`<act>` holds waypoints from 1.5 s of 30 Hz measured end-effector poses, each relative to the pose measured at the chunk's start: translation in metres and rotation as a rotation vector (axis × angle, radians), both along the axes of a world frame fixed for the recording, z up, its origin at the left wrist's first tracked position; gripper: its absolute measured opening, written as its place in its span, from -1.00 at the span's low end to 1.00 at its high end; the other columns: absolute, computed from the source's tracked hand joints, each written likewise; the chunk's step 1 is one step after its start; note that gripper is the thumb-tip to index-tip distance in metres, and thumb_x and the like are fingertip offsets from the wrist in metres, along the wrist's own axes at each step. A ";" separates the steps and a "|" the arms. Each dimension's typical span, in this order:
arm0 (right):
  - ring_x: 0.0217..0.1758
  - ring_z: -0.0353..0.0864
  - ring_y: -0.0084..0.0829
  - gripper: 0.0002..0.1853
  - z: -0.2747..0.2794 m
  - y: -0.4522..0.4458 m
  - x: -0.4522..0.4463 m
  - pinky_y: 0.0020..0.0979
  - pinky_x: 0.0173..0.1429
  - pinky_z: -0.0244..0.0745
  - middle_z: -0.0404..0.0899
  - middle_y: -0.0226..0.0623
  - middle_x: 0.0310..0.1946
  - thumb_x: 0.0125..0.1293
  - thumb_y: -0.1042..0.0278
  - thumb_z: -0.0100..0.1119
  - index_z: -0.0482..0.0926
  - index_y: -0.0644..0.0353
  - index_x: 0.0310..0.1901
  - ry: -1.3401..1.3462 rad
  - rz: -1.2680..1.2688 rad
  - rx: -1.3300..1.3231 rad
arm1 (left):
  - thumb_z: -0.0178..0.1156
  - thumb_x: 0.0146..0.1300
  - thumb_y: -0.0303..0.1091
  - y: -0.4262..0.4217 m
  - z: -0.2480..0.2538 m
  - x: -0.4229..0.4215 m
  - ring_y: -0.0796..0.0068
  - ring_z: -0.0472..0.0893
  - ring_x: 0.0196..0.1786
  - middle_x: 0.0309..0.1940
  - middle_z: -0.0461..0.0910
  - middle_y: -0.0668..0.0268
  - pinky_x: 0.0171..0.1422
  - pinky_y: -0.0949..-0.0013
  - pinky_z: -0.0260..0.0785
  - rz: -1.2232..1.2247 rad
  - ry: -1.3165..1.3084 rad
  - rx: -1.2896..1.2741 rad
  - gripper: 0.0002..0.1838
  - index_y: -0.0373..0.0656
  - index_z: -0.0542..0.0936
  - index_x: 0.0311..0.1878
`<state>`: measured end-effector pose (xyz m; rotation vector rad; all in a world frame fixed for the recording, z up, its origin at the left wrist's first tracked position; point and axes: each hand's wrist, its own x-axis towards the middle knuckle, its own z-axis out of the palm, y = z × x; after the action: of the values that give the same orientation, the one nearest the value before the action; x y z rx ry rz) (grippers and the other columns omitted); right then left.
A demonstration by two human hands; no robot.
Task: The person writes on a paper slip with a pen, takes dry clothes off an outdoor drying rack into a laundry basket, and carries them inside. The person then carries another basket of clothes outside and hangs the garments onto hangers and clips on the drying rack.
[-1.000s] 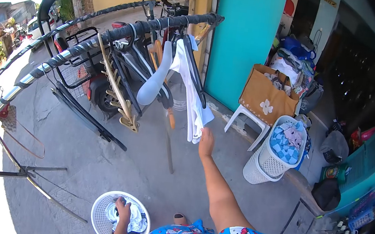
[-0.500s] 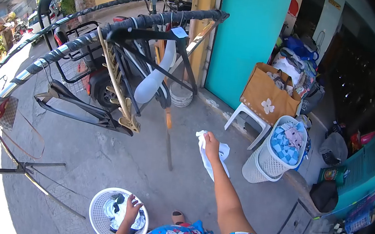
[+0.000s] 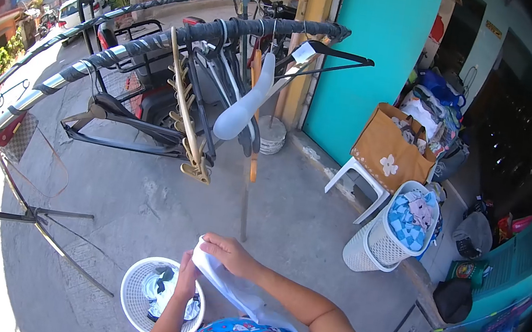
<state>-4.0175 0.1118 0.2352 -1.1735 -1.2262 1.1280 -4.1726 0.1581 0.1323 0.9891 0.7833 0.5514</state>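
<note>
My right hand (image 3: 227,255) is closed on the top edge of a white cloth (image 3: 233,287), whose exact kind I cannot make out. The cloth hangs in a long fold down toward my blue printed clothing. My left hand (image 3: 186,276) meets the same edge from the other side, its fingers pinched on the fabric. Just beneath that hand, a white laundry basket (image 3: 127,289) stands on the concrete. White and dark clothes (image 3: 159,289) lie in it.
Ahead, a tape-wrapped pole (image 3: 155,36) carries several hangers (image 3: 118,143). A black hanger (image 3: 341,56) sticks out at its right end. To the right stand stacked white baskets (image 3: 369,253) with blue checked cloth, and a brown bag (image 3: 382,148) on a white stool (image 3: 370,193).
My right hand has come in from the right with the white cloth. The left hand has risen from over the basket to the cloth's edge. A black hanger has swung to the right.
</note>
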 end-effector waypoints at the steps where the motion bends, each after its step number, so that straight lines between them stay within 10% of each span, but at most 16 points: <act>1: -0.39 0.25 -0.73 -0.79 0.007 -0.001 -0.002 -0.62 -0.29 0.20 0.34 -0.54 -0.49 0.31 0.26 -0.10 0.41 0.23 -0.30 0.072 -0.005 0.004 | -0.21 0.25 0.10 0.001 -0.003 -0.007 0.35 0.23 0.20 0.12 0.26 0.20 0.26 0.26 0.06 -0.061 -0.113 0.072 -0.36 -0.23 0.13 0.21; 3: -0.41 0.22 -0.74 -0.81 0.016 0.001 -0.011 -0.64 -0.31 0.18 0.29 -0.56 -0.50 0.32 0.26 -0.12 0.40 0.20 -0.32 0.207 0.034 -0.015 | -0.26 0.14 0.34 -0.005 -0.030 -0.026 0.36 0.13 0.28 0.21 0.17 0.22 0.34 0.25 -0.09 -0.226 -0.224 0.157 -0.15 -0.20 0.05 0.28; 6: -0.43 0.13 -0.77 -0.84 0.032 0.013 -0.024 -0.67 -0.36 0.12 0.19 -0.60 -0.51 0.33 0.27 -0.14 0.34 0.14 -0.34 0.298 0.012 0.060 | 0.05 0.17 -0.03 -0.032 0.001 -0.022 0.38 0.20 0.21 0.14 0.25 0.21 0.29 0.29 -0.01 -0.570 0.114 0.362 -0.34 -0.27 0.16 0.21; 10: -0.42 0.13 -0.74 -0.85 0.025 0.032 -0.022 -0.66 -0.34 0.13 0.19 -0.56 -0.51 0.32 0.28 -0.11 0.31 0.16 -0.34 0.301 -0.104 0.114 | 0.02 0.14 -0.42 -0.028 -0.022 -0.026 0.34 0.37 0.04 -0.03 0.40 0.20 0.16 0.30 0.18 -0.125 0.269 0.242 -0.59 -0.29 0.31 0.08; 16: -0.26 0.41 -0.65 -0.83 -0.038 0.039 0.008 -0.59 -0.20 0.28 0.48 -0.43 -0.30 0.30 0.32 -0.15 0.39 0.18 -0.19 0.150 -0.202 -0.172 | -0.12 0.25 -0.37 0.026 0.004 -0.115 0.43 0.41 0.03 0.00 0.36 0.23 0.02 0.38 0.35 0.435 -0.014 0.059 -0.62 -0.09 0.26 0.15; 28: -0.25 0.48 -0.54 -0.84 -0.098 -0.045 -0.022 -0.55 -0.25 0.32 0.53 -0.30 -0.27 0.28 0.32 -0.16 0.40 0.16 -0.22 0.182 -0.359 -0.572 | -0.10 0.20 -0.52 0.041 -0.049 -0.234 0.57 0.46 -0.19 -0.21 0.45 0.33 -0.14 0.51 0.34 0.769 0.031 0.070 -0.74 -0.14 0.37 -0.03; 32: -0.15 0.48 -0.38 -0.76 -0.004 -0.034 -0.069 -0.47 -0.18 0.35 0.51 -0.15 -0.22 0.30 0.24 -0.15 0.41 0.21 -0.15 0.318 -0.150 -0.046 | 0.16 0.02 -0.37 0.048 -0.132 -0.267 0.31 0.34 0.07 0.02 0.28 0.15 0.11 0.33 0.26 0.513 0.775 0.433 -0.41 -0.20 0.23 0.15; 34: -0.10 0.46 -0.20 -0.67 0.055 -0.035 -0.095 -0.36 -0.10 0.36 0.49 0.01 -0.21 0.31 0.14 -0.16 0.43 0.24 -0.13 0.403 0.020 0.263 | 0.37 -0.29 -0.33 0.045 -0.152 -0.263 0.09 -0.06 0.33 0.27 -0.11 -0.03 0.36 0.23 -0.10 0.265 1.056 0.200 0.03 -0.23 -0.02 0.28; 39: 0.01 0.36 0.07 -0.51 0.147 -0.057 -0.133 -0.06 -0.03 0.28 0.42 0.14 -0.09 0.32 -0.01 -0.26 0.42 0.23 0.02 0.738 0.298 0.724 | 0.23 -0.05 -0.30 0.048 -0.176 -0.228 0.18 0.26 0.19 0.21 0.09 0.00 0.11 0.27 0.24 -0.012 0.789 0.203 -0.32 -0.20 0.22 0.18; 45: 0.01 0.39 -0.16 -0.60 0.201 -0.074 -0.108 -0.21 -0.03 0.35 0.47 0.01 -0.09 0.33 0.16 -0.23 0.49 0.29 -0.08 0.603 0.286 0.903 | 0.10 0.08 -0.35 0.044 -0.151 -0.149 0.34 0.42 0.01 -0.03 0.42 0.15 -0.02 0.35 0.31 -0.168 0.543 0.094 -0.51 -0.23 0.32 0.11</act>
<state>-4.1253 0.0379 0.4359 0.0305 -1.2128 0.8585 -4.3214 0.2018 -0.0185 1.3011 1.1478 0.1696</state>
